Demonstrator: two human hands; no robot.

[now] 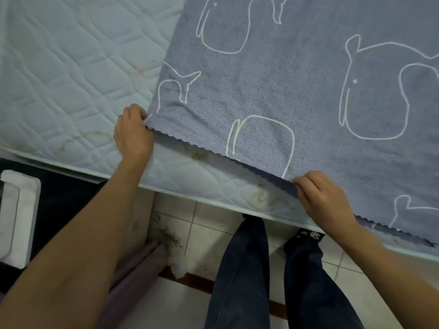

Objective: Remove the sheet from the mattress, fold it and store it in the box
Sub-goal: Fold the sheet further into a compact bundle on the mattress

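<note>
A blue-grey sheet (297, 74) with white outline animal drawings lies over the right part of a white quilted mattress (66, 74). Its scalloped near edge runs diagonally from the left corner down to the right. My left hand (133, 134) pinches the sheet's near left corner, fingers curled around the fabric. My right hand (325, 198) grips the same edge further right, near the mattress's front side. The left part of the mattress is bare and shows some brownish stains. No box can be identified with certainty.
I stand on a pale tiled floor (213, 224), my dark trouser legs (242, 276) close to the mattress edge. A white plastic object (19, 217) sits at the far left on something dark. Purple-grey fabric (137, 264) hangs by my left arm.
</note>
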